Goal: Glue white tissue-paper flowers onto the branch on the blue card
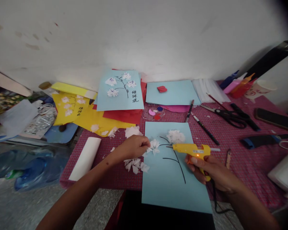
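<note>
At far left, a blue-tinted plastic bottle (38, 172) lies below table height, contents unclear. A white paper roll (85, 158) slants near the left edge of the checked tablecloth (115, 180). The left hand (135, 147) pinches narrowly on a white paper flower (155, 146) at the blue sheet's left edge; loose petals (135, 165) lie just below. The clear palette (155, 112) behind holds pink, blue and red spots. The blue sheet (168, 188) runs lengthwise away from the person, overhanging the front table edge, plain below its drawn stem. Over its right side, the yellow glue gun (189, 148) lies nearly crosswise, nozzle left, grip downward, with the right hand (204, 166) wrapped around that grip. Farther right are open-bladed scissors (228, 116), and squeeze bottles (240, 86) stand beside a paper cup (264, 87), its contents not discernible.
</note>
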`<state>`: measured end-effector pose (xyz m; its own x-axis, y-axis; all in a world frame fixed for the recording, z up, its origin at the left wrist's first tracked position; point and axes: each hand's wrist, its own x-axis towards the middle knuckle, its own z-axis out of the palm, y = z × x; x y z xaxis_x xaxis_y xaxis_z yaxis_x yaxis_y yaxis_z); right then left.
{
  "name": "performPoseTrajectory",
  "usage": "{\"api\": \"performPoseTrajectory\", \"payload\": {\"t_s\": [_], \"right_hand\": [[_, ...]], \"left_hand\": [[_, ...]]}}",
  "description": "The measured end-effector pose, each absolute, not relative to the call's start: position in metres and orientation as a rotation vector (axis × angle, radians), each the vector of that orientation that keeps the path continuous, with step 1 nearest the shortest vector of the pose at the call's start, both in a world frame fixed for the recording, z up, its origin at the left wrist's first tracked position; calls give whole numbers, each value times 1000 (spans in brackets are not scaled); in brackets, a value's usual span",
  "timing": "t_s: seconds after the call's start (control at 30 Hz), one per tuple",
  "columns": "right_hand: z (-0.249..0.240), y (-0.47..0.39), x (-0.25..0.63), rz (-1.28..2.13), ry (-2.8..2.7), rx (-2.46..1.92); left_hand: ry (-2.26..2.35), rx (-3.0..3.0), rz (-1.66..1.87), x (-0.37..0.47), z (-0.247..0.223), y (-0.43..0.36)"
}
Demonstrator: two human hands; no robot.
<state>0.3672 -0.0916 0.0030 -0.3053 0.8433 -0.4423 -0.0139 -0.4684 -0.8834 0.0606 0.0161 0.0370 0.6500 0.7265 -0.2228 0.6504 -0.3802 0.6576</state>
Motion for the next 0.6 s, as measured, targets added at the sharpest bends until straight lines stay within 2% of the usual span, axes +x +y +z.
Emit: {"api": "performPoseTrajectory", "payload": {"t_s": [0.6], "right_hand": [[4, -92, 366, 1843, -1099, -1367]], "left_hand": [[1118, 2404, 202, 54, 31, 8]]}}
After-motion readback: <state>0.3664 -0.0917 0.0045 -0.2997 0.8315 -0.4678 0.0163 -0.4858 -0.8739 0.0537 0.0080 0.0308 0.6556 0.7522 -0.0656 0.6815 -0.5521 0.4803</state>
